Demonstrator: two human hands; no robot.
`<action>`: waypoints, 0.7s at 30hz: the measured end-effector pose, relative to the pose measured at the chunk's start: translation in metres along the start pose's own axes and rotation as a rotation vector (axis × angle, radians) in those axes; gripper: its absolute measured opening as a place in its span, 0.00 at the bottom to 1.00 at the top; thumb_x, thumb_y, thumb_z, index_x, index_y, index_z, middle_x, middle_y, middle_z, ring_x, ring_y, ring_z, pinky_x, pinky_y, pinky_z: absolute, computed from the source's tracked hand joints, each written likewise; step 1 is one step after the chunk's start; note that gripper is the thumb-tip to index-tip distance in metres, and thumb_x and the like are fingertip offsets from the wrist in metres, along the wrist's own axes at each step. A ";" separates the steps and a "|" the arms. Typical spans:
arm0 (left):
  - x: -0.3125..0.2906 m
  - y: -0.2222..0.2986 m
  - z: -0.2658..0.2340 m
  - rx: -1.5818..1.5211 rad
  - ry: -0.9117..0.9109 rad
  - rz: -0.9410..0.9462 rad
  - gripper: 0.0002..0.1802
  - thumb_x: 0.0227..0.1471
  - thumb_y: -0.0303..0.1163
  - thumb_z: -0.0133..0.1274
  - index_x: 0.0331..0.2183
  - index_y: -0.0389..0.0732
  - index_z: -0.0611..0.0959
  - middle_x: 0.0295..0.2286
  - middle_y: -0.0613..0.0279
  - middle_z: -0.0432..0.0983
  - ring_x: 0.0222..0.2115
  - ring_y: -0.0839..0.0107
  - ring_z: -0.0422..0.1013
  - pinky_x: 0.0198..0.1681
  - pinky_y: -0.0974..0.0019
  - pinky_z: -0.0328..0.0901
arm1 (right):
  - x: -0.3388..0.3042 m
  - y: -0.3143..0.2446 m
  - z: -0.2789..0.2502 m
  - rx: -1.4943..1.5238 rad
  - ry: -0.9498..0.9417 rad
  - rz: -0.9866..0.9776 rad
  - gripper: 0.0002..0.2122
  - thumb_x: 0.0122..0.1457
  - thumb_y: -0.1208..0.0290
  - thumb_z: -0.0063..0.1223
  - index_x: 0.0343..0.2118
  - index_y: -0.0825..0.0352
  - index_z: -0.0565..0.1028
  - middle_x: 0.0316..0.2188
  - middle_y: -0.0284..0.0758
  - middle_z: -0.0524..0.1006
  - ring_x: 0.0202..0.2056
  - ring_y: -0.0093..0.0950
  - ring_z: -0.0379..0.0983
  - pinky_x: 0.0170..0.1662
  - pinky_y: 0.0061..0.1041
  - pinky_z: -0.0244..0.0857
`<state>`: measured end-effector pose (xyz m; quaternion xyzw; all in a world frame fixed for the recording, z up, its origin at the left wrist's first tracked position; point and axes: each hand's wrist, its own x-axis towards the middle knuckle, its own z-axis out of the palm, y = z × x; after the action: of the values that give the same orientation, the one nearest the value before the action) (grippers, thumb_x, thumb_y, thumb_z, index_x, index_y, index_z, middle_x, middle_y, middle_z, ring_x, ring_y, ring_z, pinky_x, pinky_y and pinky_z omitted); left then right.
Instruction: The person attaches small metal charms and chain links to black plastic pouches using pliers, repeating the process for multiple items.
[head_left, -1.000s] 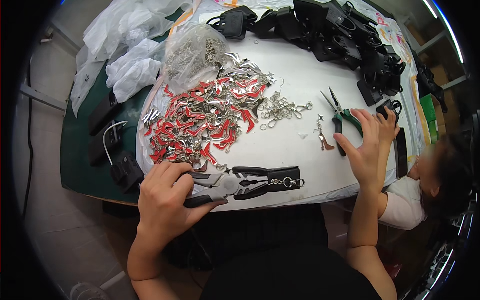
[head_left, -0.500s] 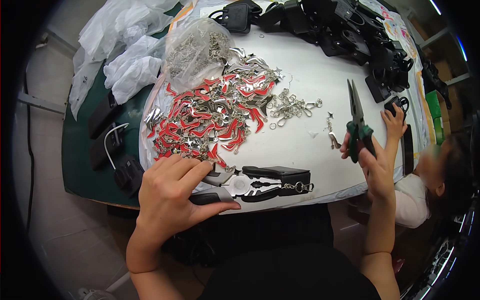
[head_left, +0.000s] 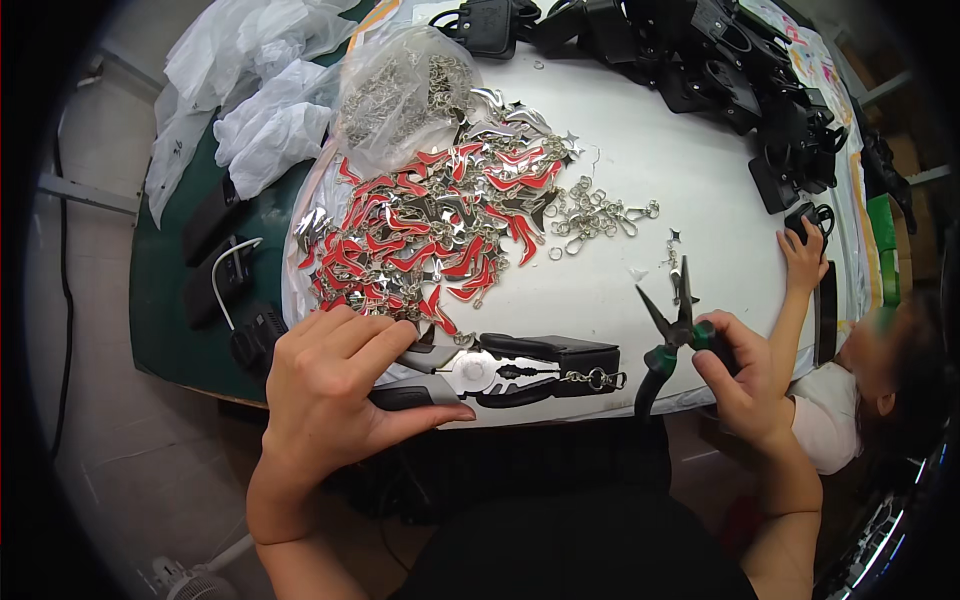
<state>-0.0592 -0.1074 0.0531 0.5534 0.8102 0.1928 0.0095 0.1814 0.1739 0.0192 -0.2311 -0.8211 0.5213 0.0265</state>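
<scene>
My left hand (head_left: 325, 380) is wrapped around the grey handles of a pair of combination pliers (head_left: 472, 373). Their jaws pinch the end of a short silver chain (head_left: 598, 379) with a clasp. A small black bag (head_left: 588, 352) lies under the jaws at the table's near edge. In my right hand (head_left: 748, 385) are needle-nose pliers (head_left: 680, 330) with green and black handles, their jaws spread wide and pointing away from me. A silver star-and-shoe charm (head_left: 674, 260) lies just beyond them, partly hidden by one jaw.
Red and silver shoe charms (head_left: 420, 240) are heaped left of centre, beside a clear bag of chains (head_left: 405, 105). Loose clasps (head_left: 590, 215) lie to their right. Black mini bags (head_left: 700, 75) line the far right. Another person's hand (head_left: 803, 258) touches one there.
My right hand has brought the needle-nose pliers down and left, nearer the combination pliers, and their jaws have opened. My left hand has hardly moved.
</scene>
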 end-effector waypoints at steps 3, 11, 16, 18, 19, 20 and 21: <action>-0.004 0.000 0.000 0.022 0.001 -0.023 0.33 0.28 0.56 0.72 0.30 0.39 0.83 0.24 0.63 0.77 0.23 0.64 0.71 0.28 0.63 0.66 | 0.004 0.015 0.001 0.474 -0.081 0.234 0.26 0.40 0.68 0.76 0.39 0.64 0.69 0.29 0.25 0.68 0.25 0.13 0.54 0.27 0.13 0.49; -0.008 -0.001 -0.006 0.019 0.024 -0.055 0.33 0.27 0.57 0.72 0.30 0.40 0.83 0.25 0.62 0.78 0.24 0.64 0.72 0.28 0.63 0.66 | 0.000 0.004 0.037 1.165 -0.285 0.338 0.23 0.41 0.61 0.66 0.32 0.61 0.61 0.27 0.30 0.61 0.25 0.19 0.56 0.27 0.18 0.52; -0.006 -0.002 -0.007 0.035 0.025 -0.055 0.33 0.27 0.57 0.72 0.29 0.40 0.83 0.25 0.63 0.78 0.24 0.64 0.72 0.27 0.63 0.66 | 0.002 -0.005 0.036 1.340 -0.257 0.469 0.24 0.50 0.52 0.62 0.36 0.64 0.62 0.29 0.29 0.58 0.26 0.21 0.54 0.26 0.20 0.52; -0.006 -0.001 -0.008 0.028 0.038 -0.056 0.36 0.22 0.56 0.74 0.30 0.38 0.82 0.26 0.62 0.79 0.24 0.63 0.72 0.28 0.63 0.65 | -0.001 0.007 0.025 1.338 -0.317 0.411 0.25 0.52 0.48 0.61 0.38 0.64 0.64 0.29 0.29 0.60 0.27 0.20 0.55 0.28 0.19 0.54; -0.006 0.000 -0.008 0.031 0.036 -0.060 0.36 0.22 0.56 0.74 0.30 0.38 0.82 0.26 0.62 0.79 0.24 0.63 0.72 0.28 0.63 0.65 | -0.002 0.005 0.024 1.304 -0.354 0.386 0.28 0.51 0.42 0.62 0.38 0.64 0.65 0.30 0.29 0.60 0.27 0.19 0.55 0.28 0.18 0.54; -0.007 0.001 -0.009 0.028 0.037 -0.058 0.36 0.22 0.56 0.74 0.30 0.38 0.82 0.26 0.62 0.79 0.24 0.63 0.72 0.29 0.63 0.65 | -0.003 0.002 0.023 1.273 -0.390 0.362 0.32 0.51 0.37 0.62 0.38 0.64 0.66 0.30 0.29 0.61 0.27 0.18 0.55 0.29 0.17 0.55; -0.007 0.001 -0.008 0.020 0.042 -0.052 0.36 0.23 0.56 0.74 0.30 0.38 0.82 0.26 0.62 0.79 0.24 0.63 0.72 0.29 0.63 0.65 | -0.002 0.006 0.021 1.327 -0.423 0.367 0.26 0.51 0.46 0.63 0.37 0.63 0.65 0.30 0.29 0.61 0.27 0.19 0.56 0.29 0.18 0.55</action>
<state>-0.0574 -0.1163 0.0598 0.5283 0.8262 0.1956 -0.0081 0.1796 0.1573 0.0044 -0.1947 -0.2667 0.9400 -0.0861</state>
